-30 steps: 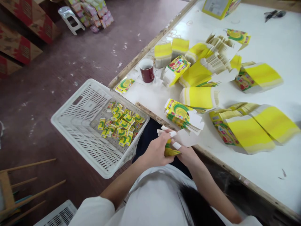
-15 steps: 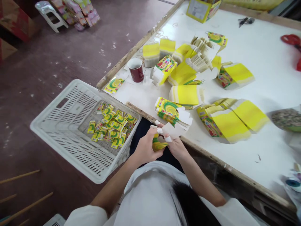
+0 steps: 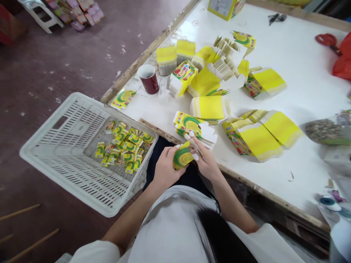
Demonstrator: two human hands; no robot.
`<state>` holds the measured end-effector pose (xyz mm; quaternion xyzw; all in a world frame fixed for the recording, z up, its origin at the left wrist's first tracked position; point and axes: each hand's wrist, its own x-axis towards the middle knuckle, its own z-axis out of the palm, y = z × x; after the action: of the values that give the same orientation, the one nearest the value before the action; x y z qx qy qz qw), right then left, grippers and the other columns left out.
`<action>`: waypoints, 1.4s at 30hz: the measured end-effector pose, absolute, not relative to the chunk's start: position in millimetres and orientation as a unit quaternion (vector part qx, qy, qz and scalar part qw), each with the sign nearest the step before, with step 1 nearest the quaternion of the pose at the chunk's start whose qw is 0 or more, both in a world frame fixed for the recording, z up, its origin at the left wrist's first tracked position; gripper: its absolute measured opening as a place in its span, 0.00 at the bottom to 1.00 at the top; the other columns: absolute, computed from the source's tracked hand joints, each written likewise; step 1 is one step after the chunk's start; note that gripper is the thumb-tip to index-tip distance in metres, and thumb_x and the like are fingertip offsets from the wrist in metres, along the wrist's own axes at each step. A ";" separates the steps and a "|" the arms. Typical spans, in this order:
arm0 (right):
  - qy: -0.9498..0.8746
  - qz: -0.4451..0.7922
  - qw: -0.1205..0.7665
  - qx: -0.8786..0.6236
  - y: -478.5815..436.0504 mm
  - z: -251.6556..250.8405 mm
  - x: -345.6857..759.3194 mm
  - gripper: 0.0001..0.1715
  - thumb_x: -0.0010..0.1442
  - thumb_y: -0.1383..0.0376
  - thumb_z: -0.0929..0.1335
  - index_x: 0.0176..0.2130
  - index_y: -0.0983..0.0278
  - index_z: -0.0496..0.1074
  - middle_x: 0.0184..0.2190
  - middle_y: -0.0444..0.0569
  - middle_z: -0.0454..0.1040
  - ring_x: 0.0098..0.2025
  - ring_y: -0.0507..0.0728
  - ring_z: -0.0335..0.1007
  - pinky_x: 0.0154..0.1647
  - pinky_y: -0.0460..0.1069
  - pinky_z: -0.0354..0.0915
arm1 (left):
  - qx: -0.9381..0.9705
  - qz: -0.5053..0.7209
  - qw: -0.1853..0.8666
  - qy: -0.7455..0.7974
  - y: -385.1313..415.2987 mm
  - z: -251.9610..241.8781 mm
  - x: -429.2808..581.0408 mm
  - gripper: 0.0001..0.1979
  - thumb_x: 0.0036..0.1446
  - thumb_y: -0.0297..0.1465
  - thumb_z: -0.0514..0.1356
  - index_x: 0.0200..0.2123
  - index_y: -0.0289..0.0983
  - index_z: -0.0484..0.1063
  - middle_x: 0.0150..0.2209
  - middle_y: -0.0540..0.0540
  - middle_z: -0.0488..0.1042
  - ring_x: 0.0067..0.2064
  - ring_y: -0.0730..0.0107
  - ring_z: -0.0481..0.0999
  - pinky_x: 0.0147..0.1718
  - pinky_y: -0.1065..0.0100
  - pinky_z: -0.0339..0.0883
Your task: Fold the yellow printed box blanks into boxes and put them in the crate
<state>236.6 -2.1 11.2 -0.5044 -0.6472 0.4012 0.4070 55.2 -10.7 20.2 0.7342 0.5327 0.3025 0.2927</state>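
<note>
One carton (image 3: 181, 157) turned — two hands (image 3: 166, 167), one mug (image 3: 150, 82)

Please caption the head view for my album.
Left hand and right hand hold a yellow carton beside a basket of packs.

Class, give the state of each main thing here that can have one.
Carton, held in both hands
Left hand, wrapped around the carton
Right hand, grasping the carton's end
White crate, open-topped, partly filled
Mug, upright, uncovered
Nearest carton stack, lying, flaps out
</note>
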 end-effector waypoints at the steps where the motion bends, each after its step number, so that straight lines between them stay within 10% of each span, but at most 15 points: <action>1: -0.673 0.391 0.396 -0.487 -3.3 10.6 237.6 0.35 0.71 0.57 0.61 0.72 0.60 0.53 0.68 0.57 0.63 0.69 0.64 0.61 0.68 0.61 0.62 | 0.733 0.311 0.300 0.525 -7.8 23.3 52.5 0.29 0.52 0.33 0.69 0.56 0.41 0.64 0.48 0.42 0.71 0.50 0.54 0.76 0.49 0.55 0.73; 15: -0.793 0.372 0.302 -0.377 10.8 20.9 256.1 0.14 0.67 0.64 0.66 0.52 0.60 0.73 0.62 0.63 0.66 0.68 0.65 0.61 0.62 0.61 0.65 | 0.800 0.274 0.283 0.452 22.3 43.8 21.1 0.28 0.48 0.35 0.73 0.52 0.38 0.71 0.47 0.42 0.79 0.47 0.58 0.80 0.48 0.59 0.74; 23: -0.721 0.349 0.399 -0.447 1.5 14.2 221.5 0.41 0.61 0.64 0.70 0.66 0.63 0.50 0.63 0.65 0.59 0.67 0.68 0.58 0.66 0.65 0.60 | 0.796 0.274 0.252 0.478 16.8 39.7 21.5 0.26 0.52 0.38 0.69 0.53 0.38 0.70 0.46 0.41 0.78 0.49 0.55 0.79 0.50 0.57 0.73; 27: -0.654 0.270 0.418 -0.570 19.5 16.5 241.8 0.21 0.61 0.62 0.70 0.53 0.59 0.66 0.47 0.54 0.72 0.46 0.61 0.72 0.49 0.58 0.72 | 0.730 0.308 0.180 0.583 15.6 34.0 -14.7 0.30 0.51 0.41 0.71 0.55 0.40 0.69 0.50 0.40 0.77 0.52 0.51 0.77 0.54 0.52 0.70; 31: -0.620 0.159 0.366 -0.675 41.9 8.7 262.2 0.15 0.58 0.67 0.70 0.47 0.62 0.70 0.44 0.55 0.72 0.45 0.63 0.70 0.49 0.60 0.70 | 0.609 0.346 0.075 0.710 16.3 23.7 -63.8 0.39 0.46 0.44 0.73 0.58 0.36 0.66 0.54 0.35 0.72 0.58 0.43 0.71 0.59 0.43 0.63; 42: -0.586 0.185 0.347 -0.708 48.9 10.2 255.0 0.14 0.52 0.65 0.71 0.39 0.60 0.65 0.35 0.51 0.74 0.37 0.62 0.71 0.40 0.58 0.68 | 0.552 0.438 0.433 0.561 -2.2 0.6 5.9 0.29 0.54 0.47 0.68 0.54 0.38 0.69 0.52 0.37 0.76 0.52 0.56 0.78 0.53 0.53 0.73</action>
<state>255.0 48.9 10.2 -0.7084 -0.5862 0.1853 0.3468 5.9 -2.2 0.6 0.5524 0.5612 0.4383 0.4334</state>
